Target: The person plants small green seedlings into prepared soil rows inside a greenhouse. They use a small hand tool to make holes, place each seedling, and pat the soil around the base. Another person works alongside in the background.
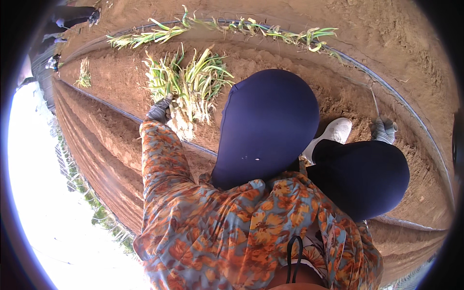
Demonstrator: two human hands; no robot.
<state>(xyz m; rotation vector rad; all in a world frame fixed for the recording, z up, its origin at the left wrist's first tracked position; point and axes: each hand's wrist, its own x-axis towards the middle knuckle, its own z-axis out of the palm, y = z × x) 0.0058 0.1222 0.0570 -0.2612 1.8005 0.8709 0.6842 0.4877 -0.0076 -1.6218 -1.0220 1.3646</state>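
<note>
My left hand (161, 110), in a grey glove, closes around the pale base of a bunch of green onion-like seedlings (163, 78). A second clump of these seedlings (203, 79) lies against it on the brown soil, with white stems and roots towards me. Far to the right, beyond my knee, my right hand (383, 131) is gloved too. It grips the handle of a thin-shafted hand tool (375, 101). The shaft runs away from me and bends left near the soil; its tip is hard to make out.
Seedlings (250, 27) lie strung along a dark drip hose (380, 79) beyond the bed. A smaller bundle (84, 74) rests farther left. Another hose (116, 108) borders the near side. My knees (270, 123) and white shoe (337, 130) occupy the middle. People (72, 18) are at upper left.
</note>
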